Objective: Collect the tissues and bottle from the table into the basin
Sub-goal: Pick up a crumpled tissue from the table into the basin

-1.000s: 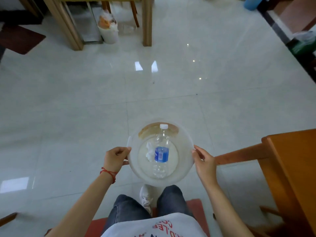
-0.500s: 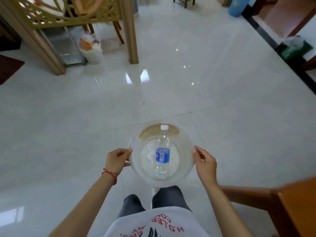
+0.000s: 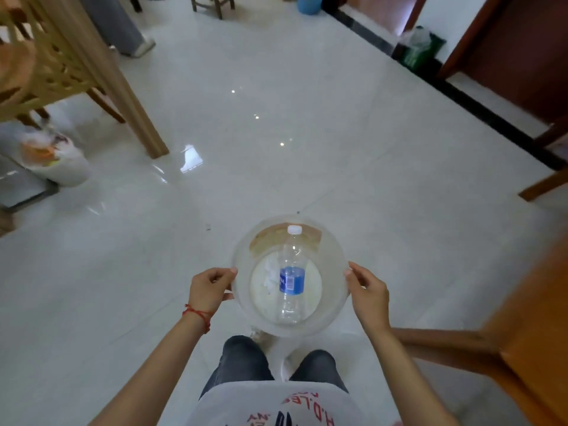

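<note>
I hold a clear round plastic basin (image 3: pixel 333 265) level in front of my body, above the tiled floor. My left hand (image 3: pixel 209 287) grips its left rim and my right hand (image 3: pixel 368 292) grips its right rim. Inside the basin lies a clear plastic bottle (image 3: pixel 290 281) with a blue label and a white cap, cap pointing away from me. A crumpled white tissue (image 3: pixel 270 273) rests beside the bottle on its left.
An orange-brown wooden table (image 3: pixel 528 342) stands at my lower right. A light wooden lattice frame and post (image 3: pixel 123 96) stand at the left with a bagged white bin (image 3: pixel 58 161) beside them. Dark doors (image 3: pixel 522 50) and a green bin (image 3: pixel 421 50) line the right wall.
My view has lifted and turned, showing more of the room ahead; the bin has slid to the left and the table to the lower right. The basin and both hands keep the same grip.
</note>
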A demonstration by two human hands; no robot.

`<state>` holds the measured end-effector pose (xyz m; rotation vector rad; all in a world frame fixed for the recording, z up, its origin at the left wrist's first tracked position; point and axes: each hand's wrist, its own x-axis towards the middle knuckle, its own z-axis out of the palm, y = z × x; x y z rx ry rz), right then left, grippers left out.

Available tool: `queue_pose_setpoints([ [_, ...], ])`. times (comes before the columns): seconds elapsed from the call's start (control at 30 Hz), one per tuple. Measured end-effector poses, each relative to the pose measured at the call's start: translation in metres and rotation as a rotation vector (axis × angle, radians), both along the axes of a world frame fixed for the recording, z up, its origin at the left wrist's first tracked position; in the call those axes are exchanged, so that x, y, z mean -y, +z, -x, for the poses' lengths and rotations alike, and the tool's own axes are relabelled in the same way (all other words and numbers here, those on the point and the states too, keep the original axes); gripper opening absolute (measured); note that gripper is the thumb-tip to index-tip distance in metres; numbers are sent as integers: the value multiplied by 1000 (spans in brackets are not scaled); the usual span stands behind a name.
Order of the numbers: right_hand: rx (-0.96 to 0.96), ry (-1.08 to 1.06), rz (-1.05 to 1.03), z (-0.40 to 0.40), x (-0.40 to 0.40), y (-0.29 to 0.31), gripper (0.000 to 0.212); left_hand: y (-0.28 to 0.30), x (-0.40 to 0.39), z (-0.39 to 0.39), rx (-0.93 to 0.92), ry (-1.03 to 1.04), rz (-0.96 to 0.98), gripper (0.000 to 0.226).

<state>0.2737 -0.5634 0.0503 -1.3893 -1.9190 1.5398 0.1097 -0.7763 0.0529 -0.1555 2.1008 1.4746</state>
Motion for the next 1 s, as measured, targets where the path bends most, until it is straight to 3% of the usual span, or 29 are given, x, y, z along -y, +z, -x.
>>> queue_pose_setpoints([
  [0.47, -24, -516, 6, 2, -19, -1, 28, 1, -126, 88, 25, -494, -19, 12],
  [0.77, -6, -680, -31, -18, -54, -3, 29, -5, -216, 82, 52, -666, -15, 15],
  [1.0, -12, -721, -33, -35, -131, -14, 28, -18, -304, 71, 33, -738, 5, 17],
])
